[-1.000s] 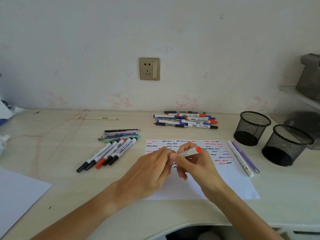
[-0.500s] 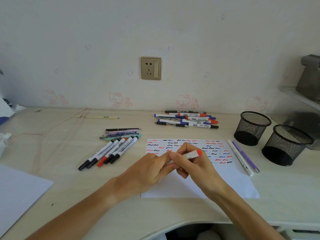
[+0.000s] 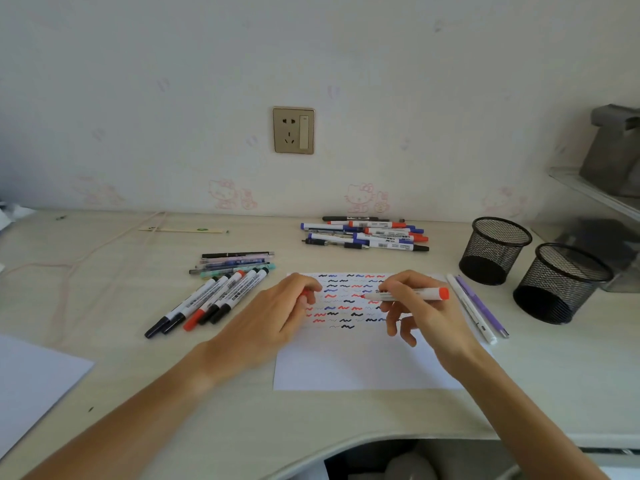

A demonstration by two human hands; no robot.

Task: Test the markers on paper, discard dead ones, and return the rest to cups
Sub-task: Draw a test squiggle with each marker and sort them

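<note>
The right hand [image 3: 426, 306] grips an uncapped red marker [image 3: 408, 294], tip low over the scribbled paper [image 3: 363, 362] on the counter [image 3: 138, 341], ready to test. The left hand [image 3: 273, 317] closes on its red cap [image 3: 304, 293], kept for recapping. Two empty mesh cups [image 3: 495, 251] wait far right.

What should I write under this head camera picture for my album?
Right hand holds an uncapped red-ended white marker over squiggle-covered white paper; left hand holds its red cap.
</note>
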